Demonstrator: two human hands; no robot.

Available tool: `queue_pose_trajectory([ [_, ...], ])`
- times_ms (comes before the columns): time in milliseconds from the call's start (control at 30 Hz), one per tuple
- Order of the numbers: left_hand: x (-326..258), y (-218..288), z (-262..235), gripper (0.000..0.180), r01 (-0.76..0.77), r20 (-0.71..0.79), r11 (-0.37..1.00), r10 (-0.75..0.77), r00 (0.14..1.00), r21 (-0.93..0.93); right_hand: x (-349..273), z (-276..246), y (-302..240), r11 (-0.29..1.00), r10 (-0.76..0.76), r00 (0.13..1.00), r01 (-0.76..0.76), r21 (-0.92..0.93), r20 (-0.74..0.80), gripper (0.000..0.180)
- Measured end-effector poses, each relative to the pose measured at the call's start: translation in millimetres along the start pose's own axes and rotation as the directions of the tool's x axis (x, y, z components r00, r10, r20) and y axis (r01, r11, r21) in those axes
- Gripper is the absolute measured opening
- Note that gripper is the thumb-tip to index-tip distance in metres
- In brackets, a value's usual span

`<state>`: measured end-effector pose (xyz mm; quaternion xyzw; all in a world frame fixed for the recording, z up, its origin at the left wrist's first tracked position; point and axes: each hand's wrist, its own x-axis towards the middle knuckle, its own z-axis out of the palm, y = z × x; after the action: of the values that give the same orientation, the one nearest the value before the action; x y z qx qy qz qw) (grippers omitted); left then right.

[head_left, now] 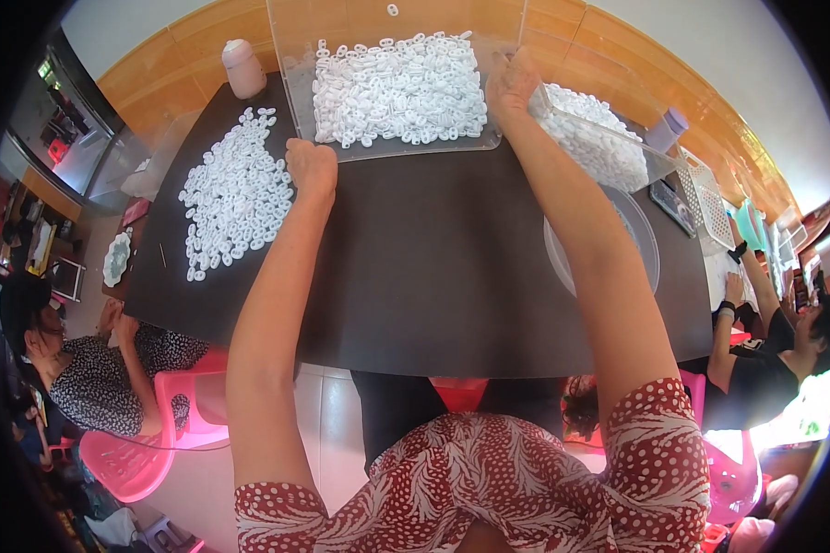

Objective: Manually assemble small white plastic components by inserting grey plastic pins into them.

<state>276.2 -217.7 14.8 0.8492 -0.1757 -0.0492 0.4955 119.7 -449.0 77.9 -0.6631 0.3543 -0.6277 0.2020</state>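
A clear plastic box [415,150] stands at the far middle of the dark table, with a heap of small white two-holed oval pieces [397,92] in it. My left hand [312,168] is closed at its near left corner. My right hand [512,85] grips its right side, farther back. Just left of my left hand, more of the same white pieces [240,194] lie spread on the tabletop. A second clear box [659,168], also filled with white pieces, stands to the right, partly behind my right forearm.
A pink bottle [243,69] stands back left; a purple-capped bottle [669,129] back right. Under my right forearm lies a round clear container [650,240], near a phone [673,207] and a white perforated basket [707,203]. One person [111,369] sits left, another [765,359] right.
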Motion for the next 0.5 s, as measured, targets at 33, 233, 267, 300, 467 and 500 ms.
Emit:
queue_pose_trajectory([
  [33, 0.9, -0.5, 1.5, 0.038, -0.007, -0.011, 1.000, 0.007, 1.000, 0.012, 0.8, -1.0, 0.4, 0.996, 0.009, 1.000, -0.008, -0.086, 0.012, 0.019],
  [233, -15.0, 6.3, 4.9, 0.042, -0.064, -0.044, 0.996, 0.067, 0.997, 0.059, -0.8, 3.1, 1.5, 0.897, 0.154, 0.988, -0.142, 0.418, 0.005, 0.010],
  [267, -19.2, 9.7, 8.0, 0.042, -0.066, -0.037, 0.996, 0.068, 0.997, 0.058, 1.2, 2.7, 6.6, 0.900, 0.155, 0.988, -0.142, 0.413, 0.001, 0.010],
  [300, -21.7, 10.4, 8.6, 0.042, -0.066, -0.054, 0.996, 0.069, 0.996, 0.055, 1.1, 4.9, 10.3, 0.900, 0.108, 0.994, -0.090, 0.427, -0.018, 0.012],
  [467, -22.0, 9.7, 5.0, 0.046, -0.063, -0.072, 0.991, 0.072, 0.995, 0.117, 1.2, 5.5, 17.4, 0.910, 0.039, 0.998, -0.020, 0.415, -0.038, 0.013],
  [500, -20.4, 6.9, 3.8, 0.048, -0.060, -0.065, 0.989, 0.069, 0.996, 0.137, -2.0, 1.3, 10.9, 0.972, 0.031, 0.999, -0.029, 0.235, -0.007, 0.013],
])
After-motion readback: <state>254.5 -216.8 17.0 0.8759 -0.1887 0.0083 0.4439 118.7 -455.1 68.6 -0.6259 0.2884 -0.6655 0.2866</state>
